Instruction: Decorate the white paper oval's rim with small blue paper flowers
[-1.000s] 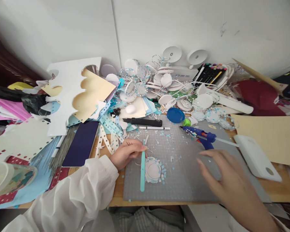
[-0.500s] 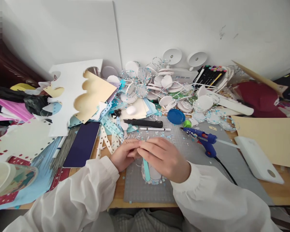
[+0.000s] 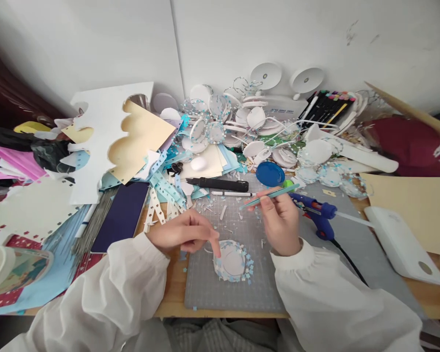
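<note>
My right hand (image 3: 281, 220) is closed on a pair of teal tweezers (image 3: 275, 194), held above the mat with the tips pointing left. A round white disc (image 3: 233, 260) edged with small blue and white stars lies flat on the grey cutting mat (image 3: 264, 293). My left hand (image 3: 187, 232) stretches its index finger down to the disc's upper left rim, seemingly touching it. Its other fingers are bent, and nothing shows in them.
A blue glue gun (image 3: 317, 210) with a cord lies to the right, near a white box (image 3: 403, 244). Behind the mat are a black pen-like cutter (image 3: 220, 184), a blue lid (image 3: 270, 174) and piled white discs. A dark blue notebook (image 3: 121, 215) lies left.
My hands have moved apart. The right hand has swung the tweezers up and rightward; the left index finger has come down to the disc, which now shows almost whole.
</note>
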A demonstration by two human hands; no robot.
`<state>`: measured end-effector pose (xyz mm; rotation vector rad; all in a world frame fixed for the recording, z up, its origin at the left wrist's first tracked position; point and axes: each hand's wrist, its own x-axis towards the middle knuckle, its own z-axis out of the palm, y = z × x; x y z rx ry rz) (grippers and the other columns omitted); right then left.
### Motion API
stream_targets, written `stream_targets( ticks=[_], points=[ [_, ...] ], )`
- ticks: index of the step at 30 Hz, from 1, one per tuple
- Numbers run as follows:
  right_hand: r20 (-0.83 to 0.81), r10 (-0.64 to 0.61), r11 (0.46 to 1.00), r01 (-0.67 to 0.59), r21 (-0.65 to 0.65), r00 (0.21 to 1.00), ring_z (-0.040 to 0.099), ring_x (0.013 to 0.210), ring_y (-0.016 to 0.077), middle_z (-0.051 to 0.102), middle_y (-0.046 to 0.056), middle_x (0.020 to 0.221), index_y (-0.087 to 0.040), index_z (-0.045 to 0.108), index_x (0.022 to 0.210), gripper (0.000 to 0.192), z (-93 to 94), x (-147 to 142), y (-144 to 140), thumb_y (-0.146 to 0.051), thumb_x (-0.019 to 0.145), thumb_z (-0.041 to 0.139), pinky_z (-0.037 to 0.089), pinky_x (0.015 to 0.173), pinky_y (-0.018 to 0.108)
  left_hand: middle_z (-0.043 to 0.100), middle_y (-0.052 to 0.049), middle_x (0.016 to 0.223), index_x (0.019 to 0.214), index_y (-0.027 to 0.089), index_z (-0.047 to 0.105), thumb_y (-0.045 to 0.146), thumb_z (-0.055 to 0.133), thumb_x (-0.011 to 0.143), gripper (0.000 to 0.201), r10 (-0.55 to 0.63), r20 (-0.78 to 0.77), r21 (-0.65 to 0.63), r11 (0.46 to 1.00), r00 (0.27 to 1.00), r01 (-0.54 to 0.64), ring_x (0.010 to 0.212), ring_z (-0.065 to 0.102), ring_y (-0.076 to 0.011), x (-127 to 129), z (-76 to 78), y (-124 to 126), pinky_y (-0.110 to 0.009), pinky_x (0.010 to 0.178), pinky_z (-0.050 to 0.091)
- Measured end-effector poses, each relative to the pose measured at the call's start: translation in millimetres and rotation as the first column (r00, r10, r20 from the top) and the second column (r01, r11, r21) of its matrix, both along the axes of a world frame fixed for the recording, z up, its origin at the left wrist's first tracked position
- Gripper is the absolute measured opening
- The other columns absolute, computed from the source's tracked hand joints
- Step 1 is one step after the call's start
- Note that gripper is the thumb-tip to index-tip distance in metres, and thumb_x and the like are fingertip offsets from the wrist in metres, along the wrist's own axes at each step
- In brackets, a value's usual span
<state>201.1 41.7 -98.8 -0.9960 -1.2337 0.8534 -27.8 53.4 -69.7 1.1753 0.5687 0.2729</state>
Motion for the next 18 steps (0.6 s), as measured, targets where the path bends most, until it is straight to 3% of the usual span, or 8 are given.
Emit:
stream_targets(
  ticks=[4,12,15,18],
  points=[
    [-0.099,0.093,0.987,-0.105,-0.119,0.991,0.063,0.059,0.0127,0.068,-0.001,0.07,-0.022,0.059,0.089,0.016,-16.8,-1.4,-3.6,-0.039,0.088,0.06,0.05,0.06,0.027,0.041,0.006,0.037,0.087,0.009,0.076,0.028,0.059,0.087,0.026,-0.137,-0.102,0.001,0.99,0.985,0.138,0.031,0.031,-0.0047,-3.8,1.4,1.5,-0.018,0.034,0.021],
    [-0.204,0.217,0.951,-0.254,-0.175,0.954,0.059,0.059,0.0098,0.066,-0.002,0.071,-0.023,0.058,0.089,0.014,-9.0,-13.4,-24.0,-0.037,0.091,0.057,0.048,0.059,0.025,0.043,0.007,0.036,0.114,0.009,0.069,0.026,0.059,0.088,0.032,-0.355,-0.208,-0.055,0.935,0.912,0.351,0.031,0.034,-0.0056,5.4,7.5,-0.7,-0.017,0.033,0.026],
    [-0.195,0.22,0.951,-0.255,-0.176,0.956,0.058,0.059,0.0101,0.065,-0.001,0.072,-0.023,0.057,0.09,0.013,-7.6,-19.4,-30.4,-0.036,0.092,0.056,0.048,0.059,0.025,0.044,0.007,0.038,0.11,0.01,0.07,0.026,0.063,0.086,0.03,-0.351,-0.15,-0.058,0.936,0.924,0.346,0.031,0.034,-0.005,10.3,4.8,-3.3,-0.016,0.034,0.026],
    [-0.142,0.153,0.965,-0.179,-0.193,0.978,0.058,0.06,0.011,0.064,-0.001,0.073,-0.023,0.056,0.089,0.013,-4.9,-25.2,-35.9,-0.035,0.092,0.055,0.048,0.059,0.026,0.045,0.007,0.041,0.104,0.012,0.072,0.024,0.068,0.082,0.026,-0.304,-0.067,-0.066,0.952,0.95,0.299,0.034,0.035,-0.0045,12.9,-0.9,-5.1,-0.016,0.036,0.026]
  ],
)
